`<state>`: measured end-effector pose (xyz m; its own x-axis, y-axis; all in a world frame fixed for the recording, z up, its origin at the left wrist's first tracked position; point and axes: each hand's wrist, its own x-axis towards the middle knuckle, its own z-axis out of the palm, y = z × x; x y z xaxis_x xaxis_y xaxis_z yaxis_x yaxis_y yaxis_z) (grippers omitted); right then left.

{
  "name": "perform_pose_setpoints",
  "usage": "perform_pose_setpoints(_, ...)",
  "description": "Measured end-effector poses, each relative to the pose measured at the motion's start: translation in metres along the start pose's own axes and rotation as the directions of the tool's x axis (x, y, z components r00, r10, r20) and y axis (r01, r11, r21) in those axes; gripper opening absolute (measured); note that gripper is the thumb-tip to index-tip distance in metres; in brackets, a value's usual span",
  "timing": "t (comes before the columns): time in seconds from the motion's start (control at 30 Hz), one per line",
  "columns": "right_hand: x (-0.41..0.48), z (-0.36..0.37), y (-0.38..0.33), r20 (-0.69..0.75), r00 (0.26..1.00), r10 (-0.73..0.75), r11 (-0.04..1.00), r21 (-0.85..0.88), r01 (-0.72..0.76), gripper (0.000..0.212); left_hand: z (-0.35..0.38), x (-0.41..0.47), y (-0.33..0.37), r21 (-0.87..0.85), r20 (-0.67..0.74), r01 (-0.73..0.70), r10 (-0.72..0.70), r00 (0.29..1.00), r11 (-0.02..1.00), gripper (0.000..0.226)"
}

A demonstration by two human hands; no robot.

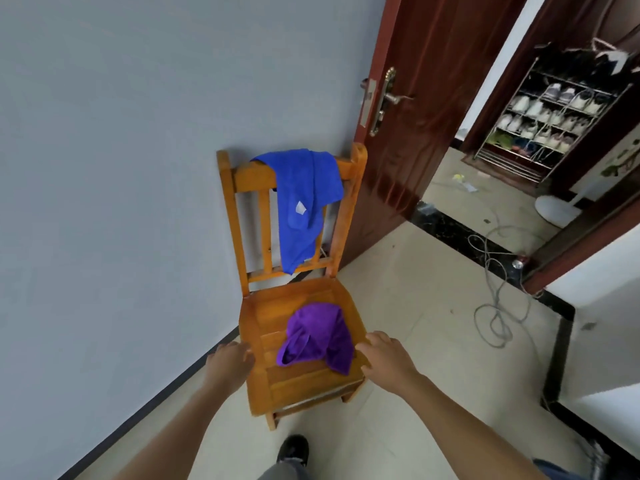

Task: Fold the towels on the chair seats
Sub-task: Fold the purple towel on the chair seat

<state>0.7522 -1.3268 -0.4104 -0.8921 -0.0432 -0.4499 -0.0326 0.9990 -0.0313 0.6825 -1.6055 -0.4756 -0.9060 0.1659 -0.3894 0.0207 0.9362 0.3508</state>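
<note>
A small wooden chair stands against the grey wall. A crumpled purple towel lies on its seat, toward the right side. A blue towel hangs over the chair's backrest. My left hand is at the seat's left edge and my right hand at the seat's right edge, just beside the purple towel. Both hands have loosely bent fingers and hold nothing; whether they touch the seat is unclear.
A dark red door stands open right of the chair. Loose grey cable coils on the tiled floor to the right. A shoe rack stands beyond the doorway. My shoe is on the floor in front of the chair.
</note>
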Motion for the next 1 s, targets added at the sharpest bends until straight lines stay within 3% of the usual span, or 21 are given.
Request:
perform_pose_setpoints(0.2,0.058,-0.029,0.029,0.037,0.999,-0.018,1.000,-0.012,0.019,0.044,0.007,0.051,0.030,-0.137,0.089,0.071,-0.059,0.994,0.988,0.035)
perform_pose_setpoints(0.47,0.133,-0.035,0.059,0.136,0.975,-0.177,0.983,-0.021,0.182,0.038,0.030,0.081,0.053,-0.122,0.083,0.244,-0.235,0.968,0.962,0.031)
perform_pose_setpoints(0.6,0.172,-0.036,0.074,0.195,0.934,-0.300,0.948,-0.053,0.315,0.040,0.041,0.083,0.064,-0.178,0.072,0.405,-0.399,0.914,0.897,0.031)
perform_pose_setpoints(0.73,0.208,-0.036,0.099,0.271,0.858,-0.437,0.872,-0.105,0.477,0.041,0.070,0.075,0.098,-0.294,0.107,0.573,-0.570,0.815,0.765,0.030)
perform_pose_setpoints(1.0,0.239,-0.001,0.104,0.412,0.722,-0.555,0.767,-0.080,0.636,0.043,0.129,0.052,0.148,-0.403,0.146,0.681,-0.691,0.708,0.612,0.031)
